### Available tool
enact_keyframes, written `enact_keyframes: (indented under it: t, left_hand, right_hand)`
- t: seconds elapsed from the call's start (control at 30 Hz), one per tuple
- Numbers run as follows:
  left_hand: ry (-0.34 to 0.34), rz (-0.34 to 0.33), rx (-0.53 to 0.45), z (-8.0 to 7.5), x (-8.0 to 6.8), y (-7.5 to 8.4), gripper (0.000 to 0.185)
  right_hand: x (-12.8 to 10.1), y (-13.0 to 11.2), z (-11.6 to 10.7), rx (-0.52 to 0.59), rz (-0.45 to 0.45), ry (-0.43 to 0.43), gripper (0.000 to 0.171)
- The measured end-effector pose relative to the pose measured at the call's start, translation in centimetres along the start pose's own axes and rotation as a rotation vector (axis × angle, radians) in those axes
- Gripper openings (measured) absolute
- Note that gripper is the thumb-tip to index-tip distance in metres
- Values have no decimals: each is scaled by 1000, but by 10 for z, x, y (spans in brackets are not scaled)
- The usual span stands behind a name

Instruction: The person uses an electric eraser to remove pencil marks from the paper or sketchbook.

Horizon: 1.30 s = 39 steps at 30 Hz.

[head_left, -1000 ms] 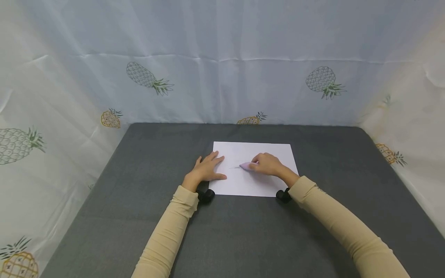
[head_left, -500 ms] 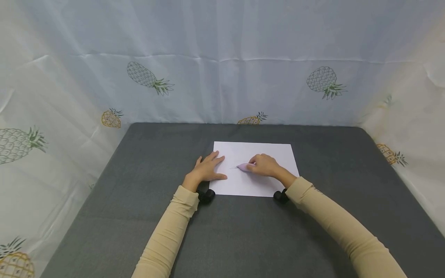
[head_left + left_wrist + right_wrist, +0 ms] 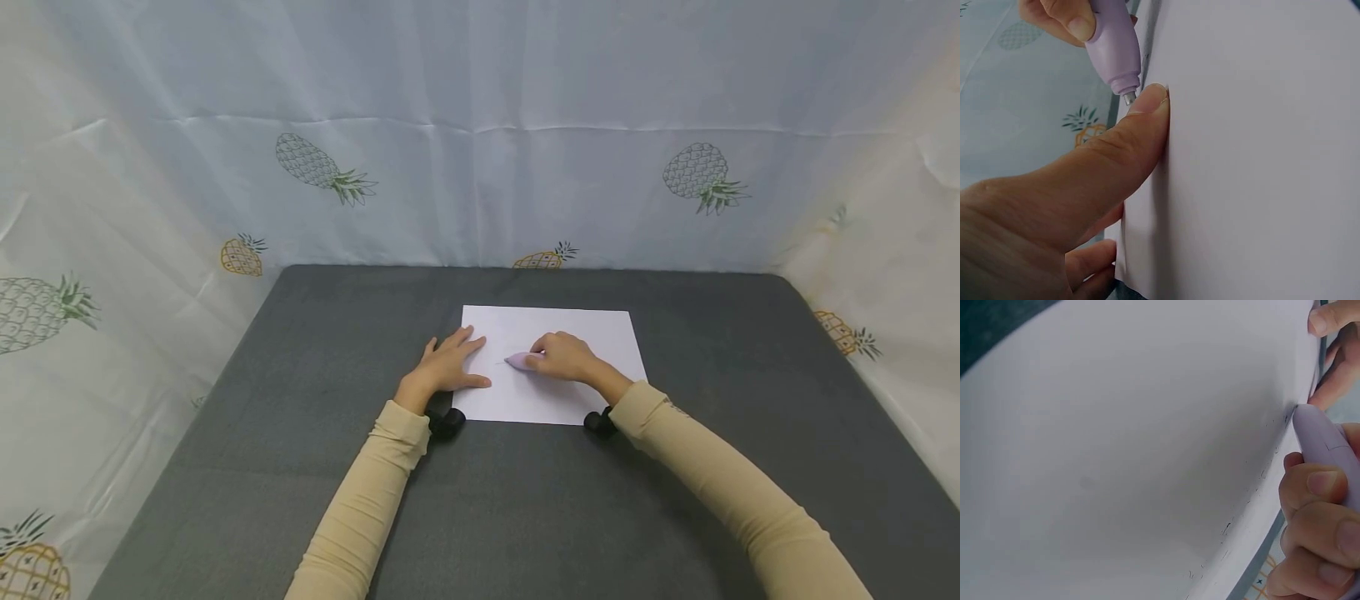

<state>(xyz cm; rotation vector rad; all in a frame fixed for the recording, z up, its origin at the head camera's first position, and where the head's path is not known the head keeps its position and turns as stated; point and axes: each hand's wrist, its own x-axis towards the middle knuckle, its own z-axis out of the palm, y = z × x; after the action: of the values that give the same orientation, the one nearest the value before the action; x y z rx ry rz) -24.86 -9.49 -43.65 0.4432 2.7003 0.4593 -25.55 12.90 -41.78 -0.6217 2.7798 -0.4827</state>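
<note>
A white sheet of paper (image 3: 555, 404) lies on the dark grey table. My left hand (image 3: 446, 365) rests on its left edge with fingers spread, the thumb (image 3: 1125, 140) lying on the paper. My right hand (image 3: 567, 357) grips a pale purple electric eraser (image 3: 522, 361), its fingers curled round the body. The eraser's narrow metal tip (image 3: 1129, 98) points left and down at the sheet, at the end of a short thin line (image 3: 498, 362). Dark specks and crumbs (image 3: 1227, 526) are scattered on the paper behind the tip in the right wrist view.
A black wrist camera (image 3: 448, 422) sits under the left wrist, and another black camera (image 3: 598, 423) under the right. A pale curtain (image 3: 480, 192) with printed pineapples hangs behind and at both sides of the table (image 3: 480, 517).
My right hand has slid a little to the left with the eraser, and the thin line showing ahead of the tip has become shorter. The left hand has stayed in place on the paper.
</note>
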Motion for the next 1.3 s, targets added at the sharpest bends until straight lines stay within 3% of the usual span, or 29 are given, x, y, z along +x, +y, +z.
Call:
enact_keyframes:
  t: [0.5, 0.73, 1.3]
  left_hand:
    - [-4, -6, -5, -1, 0, 2, 80]
    - [-2, 2, 0, 0, 1, 0, 80]
    - [6, 20, -8, 0, 0, -1, 80]
  right_hand:
    - [1, 3, 0, 15, 6, -7, 37]
    - [-2, 7, 1, 19, 53, 2, 37]
    - [-5, 14, -2, 30, 9, -4, 38]
